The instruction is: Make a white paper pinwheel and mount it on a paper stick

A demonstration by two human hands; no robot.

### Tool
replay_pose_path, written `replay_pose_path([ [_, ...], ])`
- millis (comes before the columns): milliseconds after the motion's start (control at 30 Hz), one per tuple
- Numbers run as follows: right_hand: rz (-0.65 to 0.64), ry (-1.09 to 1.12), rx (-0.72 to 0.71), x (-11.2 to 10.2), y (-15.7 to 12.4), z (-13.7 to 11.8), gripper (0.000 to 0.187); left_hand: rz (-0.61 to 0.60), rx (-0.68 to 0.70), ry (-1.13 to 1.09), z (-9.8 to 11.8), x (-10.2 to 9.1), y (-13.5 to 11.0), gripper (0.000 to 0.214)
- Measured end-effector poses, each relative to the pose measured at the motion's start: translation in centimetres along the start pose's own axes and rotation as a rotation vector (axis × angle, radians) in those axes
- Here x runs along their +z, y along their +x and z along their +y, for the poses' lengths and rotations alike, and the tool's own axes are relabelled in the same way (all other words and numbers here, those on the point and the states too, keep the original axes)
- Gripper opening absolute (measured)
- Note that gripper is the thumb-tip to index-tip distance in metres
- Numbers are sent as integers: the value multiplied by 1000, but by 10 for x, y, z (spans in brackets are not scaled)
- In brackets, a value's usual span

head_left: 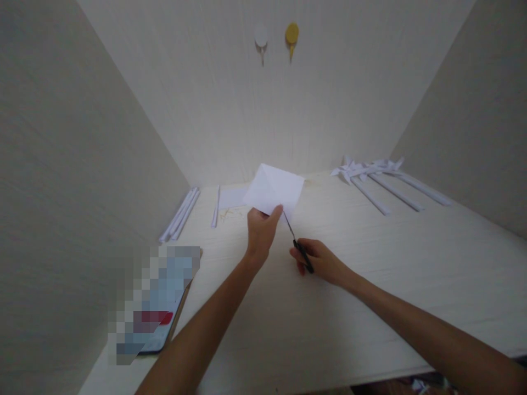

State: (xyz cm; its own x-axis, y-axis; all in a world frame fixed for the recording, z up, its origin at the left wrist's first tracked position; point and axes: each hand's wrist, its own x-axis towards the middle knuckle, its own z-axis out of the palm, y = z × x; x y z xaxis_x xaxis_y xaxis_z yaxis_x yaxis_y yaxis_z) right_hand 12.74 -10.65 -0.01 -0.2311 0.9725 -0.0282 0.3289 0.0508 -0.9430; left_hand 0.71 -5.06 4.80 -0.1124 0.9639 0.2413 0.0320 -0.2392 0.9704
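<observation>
My left hand (261, 230) pinches the lower edge of a folded white paper square (275, 189) and holds it up above the pale wooden desk (370, 263). My right hand (319, 262) is closed round the black handles of a small pair of scissors (297, 244). The thin blades point up and to the left, and their tip meets the paper's lower edge just right of my left thumb.
Rolled white paper sticks (181, 214) lie at the back left, with another stick (215, 207) and a flat sheet (233, 197) beside them. Several paper pinwheels on sticks (381, 181) lie at the back right. A phone (154, 307) rests at the front left. Two wall hooks (276, 37) are on the back panel.
</observation>
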Motion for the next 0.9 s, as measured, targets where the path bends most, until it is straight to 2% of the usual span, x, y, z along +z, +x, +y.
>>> replay_pose_path([
  [100, -25, -17, -23, -1, -1, 1, 34, 80, 27, -77, 3, -4, 7, 14],
  [300, 9, 35, -56, -1, -2, 2, 37, 126, 57, -230, 3, -12, 18, 17],
  [400, 72, 145, -74, 0, -1, 4, 38, 28, 27, -231, 2, -14, 19, 18],
  [533, 278, 373, -74, -2, 4, 5, 32, -141, -31, -170, 1, -15, 17, 19],
  [700, 539, 621, -84, -9, 10, 6, 23, -247, -33, -27, 1, -16, 15, 12],
  [800, 606, 713, -66, -11, 12, 7, 24, -303, -33, 5, 0, -16, 14, 11],
  [900, 637, 736, -58, -10, 13, 6, 24, -287, -44, -32, -3, -14, 13, 13],
])
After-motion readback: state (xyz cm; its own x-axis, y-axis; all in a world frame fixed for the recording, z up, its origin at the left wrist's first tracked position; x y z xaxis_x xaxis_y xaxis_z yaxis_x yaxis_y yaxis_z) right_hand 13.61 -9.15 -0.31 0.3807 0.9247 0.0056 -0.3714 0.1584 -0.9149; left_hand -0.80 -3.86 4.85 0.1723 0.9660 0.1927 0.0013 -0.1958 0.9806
